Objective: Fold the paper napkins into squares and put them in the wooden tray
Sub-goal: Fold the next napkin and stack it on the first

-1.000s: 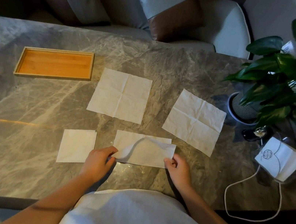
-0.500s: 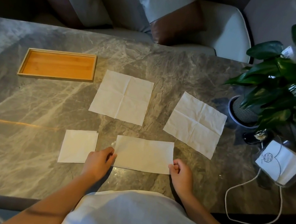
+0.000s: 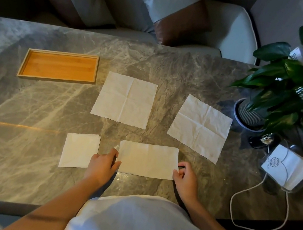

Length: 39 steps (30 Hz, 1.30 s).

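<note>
1. Counter [image 3: 25,135] of grey stone under it all; wooden tray [image 3: 59,65] far back on the left, nothing in it, well apart from both grips.
2. Next, small folded napkin [image 3: 80,150], already a square, flat near the front edge, just left of the left grip, not yet in the wooden tray.
3. Left grip [image 3: 103,161] curled, thumb and fingers pinching the left short edge of the half-folded napkin.
4. Behind that, middle open napkin [image 3: 124,100], spread flat, untouched, old fold lines showing.
5. Half-folded napkin [image 3: 148,159] flat between the two grips, a long strip, likely one more fold away from a square.
6. Thin, soft, very light paper: easy to tear, easy to slide on smooth stone. Best taken by the corners with a soft pinch, then pressed flat along the fold.
7. Right grip [image 3: 184,176] curled too, pinching the right short edge near the front corner.
8. Further back, right open napkin [image 3: 200,127], flat and untouched, turned a little.
9. Far right, potted plant [image 3: 288,86] and white cable [image 3: 242,197], near that last napkin but not touching it.
</note>
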Available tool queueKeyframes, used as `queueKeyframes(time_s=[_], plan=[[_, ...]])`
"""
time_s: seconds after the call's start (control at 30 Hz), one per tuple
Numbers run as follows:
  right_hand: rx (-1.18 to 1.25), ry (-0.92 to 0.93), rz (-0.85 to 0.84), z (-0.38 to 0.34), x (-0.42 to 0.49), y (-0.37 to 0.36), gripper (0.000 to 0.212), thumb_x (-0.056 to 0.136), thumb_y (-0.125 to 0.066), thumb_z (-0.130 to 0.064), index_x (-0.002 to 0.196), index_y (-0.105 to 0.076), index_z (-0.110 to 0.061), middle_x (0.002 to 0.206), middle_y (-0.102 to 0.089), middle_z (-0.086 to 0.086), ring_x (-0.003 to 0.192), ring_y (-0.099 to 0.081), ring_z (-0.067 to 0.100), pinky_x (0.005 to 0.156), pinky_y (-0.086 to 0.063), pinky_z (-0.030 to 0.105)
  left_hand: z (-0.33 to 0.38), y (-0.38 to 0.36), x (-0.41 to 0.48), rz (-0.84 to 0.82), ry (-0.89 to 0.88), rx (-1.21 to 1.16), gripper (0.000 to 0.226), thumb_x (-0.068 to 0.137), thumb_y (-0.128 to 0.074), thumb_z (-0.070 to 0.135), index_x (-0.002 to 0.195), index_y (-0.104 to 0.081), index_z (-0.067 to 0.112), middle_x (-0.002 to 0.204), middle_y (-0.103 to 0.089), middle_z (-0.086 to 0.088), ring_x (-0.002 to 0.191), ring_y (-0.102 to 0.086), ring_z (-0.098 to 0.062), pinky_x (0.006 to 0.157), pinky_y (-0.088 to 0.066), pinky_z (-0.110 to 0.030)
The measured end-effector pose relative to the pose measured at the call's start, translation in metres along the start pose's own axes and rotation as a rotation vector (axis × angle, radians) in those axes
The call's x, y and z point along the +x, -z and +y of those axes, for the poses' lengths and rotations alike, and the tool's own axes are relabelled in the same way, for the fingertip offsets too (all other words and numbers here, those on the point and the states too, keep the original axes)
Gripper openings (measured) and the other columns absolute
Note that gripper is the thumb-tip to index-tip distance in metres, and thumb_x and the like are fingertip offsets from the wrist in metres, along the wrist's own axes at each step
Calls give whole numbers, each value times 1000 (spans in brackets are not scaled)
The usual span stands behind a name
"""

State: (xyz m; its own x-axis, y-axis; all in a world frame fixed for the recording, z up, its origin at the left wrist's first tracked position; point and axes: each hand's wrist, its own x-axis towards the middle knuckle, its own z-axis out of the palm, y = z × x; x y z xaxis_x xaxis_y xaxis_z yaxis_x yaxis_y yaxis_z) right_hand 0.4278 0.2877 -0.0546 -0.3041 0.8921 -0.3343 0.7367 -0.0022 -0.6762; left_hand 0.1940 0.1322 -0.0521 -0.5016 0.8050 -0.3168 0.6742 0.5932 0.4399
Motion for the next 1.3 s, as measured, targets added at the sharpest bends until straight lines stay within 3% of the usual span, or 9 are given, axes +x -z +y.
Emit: queueKeyframes(time_s=[0.23,0.4,0.53,0.7,0.87,0.97,1.07,1.23,1.3], plan=[[-46,183,54,-7,-5,6,13,85,-66,-13,89,-54,-16,74,-47,-4,65,-47,14,54,-38,24,11,12,-7,138,-42,-85,7,94,-47,28,92,-51,22,81,-58,7,65,-51,-17,75,-40,-33],[-136,376,-371,-44,-2,-14,20,90,-53,-34,80,-56,-17,79,-62,-1,72,-58,16,65,-48,34,48,9,-3,-191,-283,67,25,91,-41,35,81,-60,23,80,-65,2,70,-59,-19,68,-46,-31],[-372,282,-523,-39,3,-27,38,95,-38,-48,82,-59,-19,81,-66,0,75,-61,20,71,-50,40,55,5,7,-392,-254,240,24,88,-42,37,83,-61,23,89,-68,-1,85,-60,-23,84,-40,-36],[-218,197,-385,-14,11,-11,38,97,-47,-35,74,-54,-5,71,-61,15,65,-56,27,60,-42,38,33,4,4,-298,-87,194,26,89,-41,36,81,-62,23,87,-68,1,84,-60,-20,89,-36,-35],[-107,87,-321,-9,9,-5,27,95,-51,-30,77,-54,-10,73,-61,17,65,-55,30,60,-43,39,30,1,-1,-229,0,177,23,87,-45,39,78,-60,25,83,-66,4,82,-60,-18,87,-37,-33],[-70,-25,-357,-16,11,-5,15,93,-53,-25,85,-57,-12,75,-66,12,68,-61,27,66,-51,39,30,3,-1,-118,-78,137,16,89,-44,33,85,-58,25,87,-62,6,83,-58,-16,91,-39,-36],[103,-223,-422,-29,11,-4,10,93,-51,-17,92,-54,-7,72,-67,8,53,-55,16,53,-45,31,31,5,-1,-46,-200,-19,15,90,-46,22,94,-59,26,95,-63,9,88,-59,-12,92,-41,-32],[402,-564,-581,-59,1,-12,18,93,-49,-25,84,-56,-11,67,-69,6,41,-50,12,36,-29,16,52,-6,-1,-157,-337,-137,25,88,-45,20,107,-59,29,104,-64,7,91,-60,-14,76,-47,-27],[385,-550,-722,-67,-7,-16,18,92,-51,-30,85,-56,-14,67,-69,3,44,-51,11,37,-32,16,53,-11,1,-193,-359,-33,34,86,-45,23,118,-53,28,115,-59,6,100,-56,-16,79,-42,-27]])
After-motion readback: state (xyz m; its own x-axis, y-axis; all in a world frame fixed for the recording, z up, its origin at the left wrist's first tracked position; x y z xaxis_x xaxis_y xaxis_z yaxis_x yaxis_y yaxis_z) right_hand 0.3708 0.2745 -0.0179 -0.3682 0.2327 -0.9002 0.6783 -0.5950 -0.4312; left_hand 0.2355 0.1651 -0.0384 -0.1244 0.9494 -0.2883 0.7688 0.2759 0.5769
